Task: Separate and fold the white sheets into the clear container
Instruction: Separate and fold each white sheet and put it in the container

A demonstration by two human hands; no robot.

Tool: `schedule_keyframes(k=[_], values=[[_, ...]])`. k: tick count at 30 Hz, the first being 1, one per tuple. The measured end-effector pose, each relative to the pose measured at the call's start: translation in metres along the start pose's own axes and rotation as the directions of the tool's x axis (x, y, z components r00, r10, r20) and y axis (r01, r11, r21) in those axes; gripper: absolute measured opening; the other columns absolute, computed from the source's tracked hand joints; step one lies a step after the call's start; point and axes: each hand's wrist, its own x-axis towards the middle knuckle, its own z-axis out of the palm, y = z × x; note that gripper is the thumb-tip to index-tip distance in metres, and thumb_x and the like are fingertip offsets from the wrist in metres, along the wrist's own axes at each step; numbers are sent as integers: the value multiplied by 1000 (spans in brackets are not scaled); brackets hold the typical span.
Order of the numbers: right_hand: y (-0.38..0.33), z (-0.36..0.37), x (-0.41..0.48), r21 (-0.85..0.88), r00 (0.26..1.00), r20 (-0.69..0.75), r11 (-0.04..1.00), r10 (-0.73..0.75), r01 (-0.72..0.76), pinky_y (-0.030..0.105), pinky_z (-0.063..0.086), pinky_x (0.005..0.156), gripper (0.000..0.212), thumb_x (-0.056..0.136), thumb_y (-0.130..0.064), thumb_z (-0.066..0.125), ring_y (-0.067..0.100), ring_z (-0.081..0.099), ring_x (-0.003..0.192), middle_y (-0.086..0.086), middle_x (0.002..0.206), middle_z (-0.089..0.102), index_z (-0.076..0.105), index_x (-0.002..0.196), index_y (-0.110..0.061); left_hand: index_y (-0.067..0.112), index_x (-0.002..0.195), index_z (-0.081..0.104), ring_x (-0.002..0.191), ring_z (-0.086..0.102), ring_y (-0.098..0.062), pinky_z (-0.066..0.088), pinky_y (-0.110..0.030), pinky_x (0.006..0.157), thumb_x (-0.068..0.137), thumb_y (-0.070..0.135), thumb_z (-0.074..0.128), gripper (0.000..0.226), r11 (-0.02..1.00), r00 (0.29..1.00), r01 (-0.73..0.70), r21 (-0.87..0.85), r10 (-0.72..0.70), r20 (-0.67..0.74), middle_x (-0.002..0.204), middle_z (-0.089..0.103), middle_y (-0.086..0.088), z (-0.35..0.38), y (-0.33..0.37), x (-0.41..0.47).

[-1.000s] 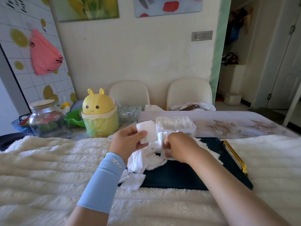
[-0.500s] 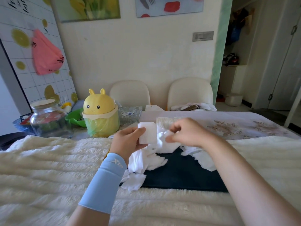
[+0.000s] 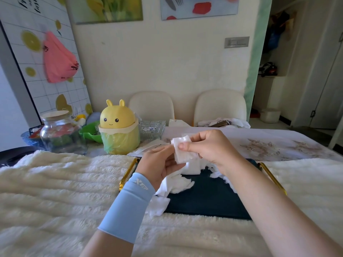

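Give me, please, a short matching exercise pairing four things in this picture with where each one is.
Things:
1. folded white sheet
2. dark tray
3. yellow bunny bin
4. glass jar

Places:
a. far left on the table
b. beside the green bowl
c. between both hands
d. on the fluffy blanket

Pairs: 1-c, 2-d, 3-b, 4-a

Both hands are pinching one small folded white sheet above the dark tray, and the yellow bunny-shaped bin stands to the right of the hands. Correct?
Not quite. In the head view the yellow bunny-shaped bin stands to the left of the hands. The rest holds: left hand and right hand both pinch the small folded white sheet above the dark tray.
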Motion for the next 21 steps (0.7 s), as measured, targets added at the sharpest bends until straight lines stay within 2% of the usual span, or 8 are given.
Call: schedule_keyframes(k=[2,5,8,13,15,17,19,21], values=[[2,2,1,9,999,-26,1000,23,-23,21,45,65,35,70,-28,91,7,62,73,0,88,74,73,92,-9,-2,113,69,91,73,-23,61,-29,71,99,17,56,27,1000,1000,10,-26,-9,16,107,73,-20,1,1,0],[5,3,2,62,998,-19,996,65,-63,19,37,58,34,76,-29,87,5,57,73,-5,90,68,69,100,-14,-1,114,69,94,72,-25,62,-31,75,96,24,59,32,999,999,11,-45,-9,50,108,73,-20,1,3,0],[6,5,4,169,997,8,983,75,-75,22,40,62,39,78,-27,86,9,59,77,-6,99,69,65,110,-21,2,108,72,95,70,-24,61,-29,78,81,31,72,40,999,996,-31,33,28,83,106,74,-17,0,3,-1],[10,5,9,397,991,109,910,82,-119,28,43,64,24,84,-22,80,13,60,66,-3,85,72,70,105,-22,-1,107,70,84,73,-19,61,-26,76,86,-3,67,21,990,996,-61,129,53,67,97,75,-14,-8,7,-1],[14,5,10,255,999,8,966,49,-50,26,41,60,13,90,-29,74,11,60,59,-3,85,74,71,98,-19,-2,108,69,84,73,-21,61,-27,76,86,-5,67,22,983,997,-77,164,76,16,100,75,-15,-14,10,1],[23,5,14,-45,992,-126,999,-22,16,26,38,59,31,92,-38,67,14,52,54,-2,71,66,65,79,-10,-1,109,69,84,73,-21,61,-25,74,87,-4,67,23,979,990,-93,183,111,-91,99,75,-14,-21,11,5],[33,8,16,-387,989,-144,922,-46,-13,27,30,56,53,87,-51,65,17,39,48,-5,51,43,44,56,-12,3,105,69,84,72,-20,61,-23,72,87,-3,68,19,978,971,-103,181,138,-195,97,74,-12,-28,11,9],[40,15,18,-574,991,-129,813,24,-95,26,28,52,58,82,-59,65,16,42,48,-10,47,40,39,51,-18,7,99,70,86,72,-18,61,-23,73,87,-1,69,14,976,956,-119,181,162,-244,97,73,-10,-32,12,10]])
